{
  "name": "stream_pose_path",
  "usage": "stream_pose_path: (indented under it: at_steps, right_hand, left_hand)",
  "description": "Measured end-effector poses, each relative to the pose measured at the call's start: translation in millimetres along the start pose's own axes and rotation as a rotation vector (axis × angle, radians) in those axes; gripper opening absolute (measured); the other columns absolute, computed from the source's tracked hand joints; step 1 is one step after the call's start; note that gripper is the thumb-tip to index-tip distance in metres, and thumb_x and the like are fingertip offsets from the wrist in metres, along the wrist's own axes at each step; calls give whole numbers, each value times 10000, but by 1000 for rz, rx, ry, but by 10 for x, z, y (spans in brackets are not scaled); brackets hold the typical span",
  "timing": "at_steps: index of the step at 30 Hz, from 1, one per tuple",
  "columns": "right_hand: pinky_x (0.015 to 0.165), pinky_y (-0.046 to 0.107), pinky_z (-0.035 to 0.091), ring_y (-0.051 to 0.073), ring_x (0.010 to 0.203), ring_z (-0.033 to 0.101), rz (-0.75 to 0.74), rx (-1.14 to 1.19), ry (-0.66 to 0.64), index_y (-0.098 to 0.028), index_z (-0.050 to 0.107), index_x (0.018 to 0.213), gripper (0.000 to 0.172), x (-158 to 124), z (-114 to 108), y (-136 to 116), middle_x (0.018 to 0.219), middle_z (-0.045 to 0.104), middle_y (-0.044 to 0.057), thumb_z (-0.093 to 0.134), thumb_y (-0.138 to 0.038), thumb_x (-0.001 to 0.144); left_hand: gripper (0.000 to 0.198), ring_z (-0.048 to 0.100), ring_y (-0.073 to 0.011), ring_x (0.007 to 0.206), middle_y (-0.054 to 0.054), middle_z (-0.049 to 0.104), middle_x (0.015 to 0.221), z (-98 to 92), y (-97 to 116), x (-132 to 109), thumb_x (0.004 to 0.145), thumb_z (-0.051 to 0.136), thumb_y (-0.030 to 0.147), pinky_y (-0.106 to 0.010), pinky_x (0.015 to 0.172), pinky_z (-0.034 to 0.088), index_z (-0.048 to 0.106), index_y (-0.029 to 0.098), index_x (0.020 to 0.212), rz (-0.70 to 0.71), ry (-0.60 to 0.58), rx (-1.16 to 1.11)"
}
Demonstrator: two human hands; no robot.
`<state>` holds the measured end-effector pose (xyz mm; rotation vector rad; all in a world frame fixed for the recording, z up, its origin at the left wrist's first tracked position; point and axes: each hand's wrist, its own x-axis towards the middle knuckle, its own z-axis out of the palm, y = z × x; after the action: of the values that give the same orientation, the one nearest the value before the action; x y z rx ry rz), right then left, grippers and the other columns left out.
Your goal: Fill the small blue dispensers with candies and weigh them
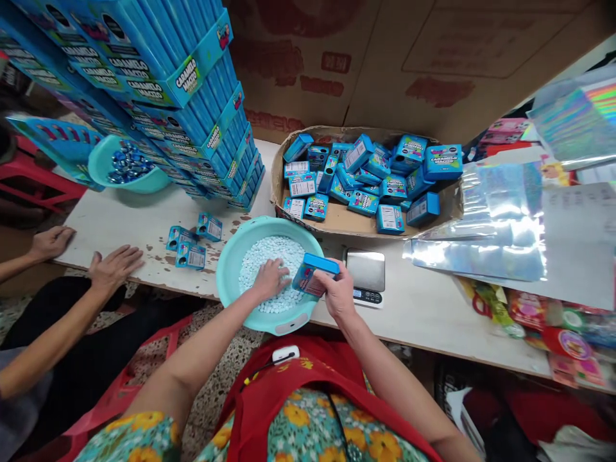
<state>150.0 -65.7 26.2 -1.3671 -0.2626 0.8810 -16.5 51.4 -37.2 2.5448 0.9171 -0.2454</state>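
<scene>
My right hand (339, 292) grips a blue candy box (315, 273), tilted over the right rim of a turquoise basin (226, 266). Inside the basin lies a heap of small white candies (274, 247). My left hand (270, 280) rests in the candies with its fingers apart, close to the held box; whether any candies lie under the palm is hidden. Just right of my right hand, a small digital scale (366, 269) sits on the white table.
Behind the basin, a cut-down carton (337, 224) holds many blue boxes. Tall stacks of blue display boxes (202, 115) rise at left, beside a bowl of wrapped candies (129, 163). Three small boxes (190, 253) stand near a co-worker's hands (113, 266). Shiny sheets (481, 250) lie right.
</scene>
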Motion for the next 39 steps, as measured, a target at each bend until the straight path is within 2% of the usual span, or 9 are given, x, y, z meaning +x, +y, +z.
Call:
stream_pose_path:
  at_steps: [6,9,12,16,23,28,34,37,39]
  right_hand:
    - [737,288,488,142,743,589,-9,31,-7,-216,631,954,465,-18,-35,32,845,650,-32,840,-298,546]
    - [790,304,517,152,791,624,54,149,-29,-229,637,979,441,0,-36,13,899,679,-22,824,-357,602]
    - [788,329,556,170,776,665,298,363,-52,-210,640,941,353,13,38,-23,864,714,1,749,-459,716]
    - [757,335,587,197,740,703,675,506,-152,-152,652,944,251,41,173,-95,772,739,43,608,-389,873]
    - [772,341,593,210,795,719,817,551,-291,-141,651,965,215,10,329,-48,789,751,51,623,-333,872]
    - [754,287,590,170,728,702,708,484,-386,-133,658,902,171,-1,266,33,809,745,44,727,-219,771]
    - [899,344,540,175,927,666,330,583,-45,-229,606,887,257,90,316,52,911,719,-11,774,-295,704]
    - [929,423,506,199,982,634,217,380,-80,-261,563,989,426,17,329,71,969,680,-6,796,-373,651]
    - [971,442,463,222,1081,583,65,92,-100,-274,539,1101,607,-36,273,18,1073,642,20,838,-360,580]
  left_hand:
    - [273,509,-262,992,-84,588,1071,-81,-107,-518,889,473,379,-401,860,404,624,222,1054,90,-109,-30]
    - [302,509,-269,1068,-99,581,1143,-287,-209,-518,889,482,363,-419,937,393,598,197,1114,-41,100,-138]
    - [322,530,-245,1081,-99,567,1184,-456,-143,-422,895,465,320,-403,947,416,553,198,1180,-90,280,-335]
    - [431,572,-194,1006,-84,508,1278,-545,147,-419,888,469,258,-370,897,469,440,250,1318,8,366,-538]
    - [634,348,-286,1325,-119,321,1454,-651,401,-567,830,520,128,-505,1038,371,332,289,1413,234,522,-344]
    - [465,472,-253,1204,-80,492,1293,-932,301,-536,822,525,121,-434,967,455,532,298,1252,378,239,-587]
    - [555,584,-234,1038,-132,495,1275,-830,501,-456,841,565,406,-339,722,561,374,239,1335,-78,300,-1341]
    - [698,624,-208,893,-113,546,1170,-792,591,-408,776,642,404,-322,646,557,311,241,1368,-234,330,-1272]
    - [612,614,-217,958,-96,556,1185,-888,578,-406,796,618,369,-369,764,545,377,249,1346,-181,351,-1061]
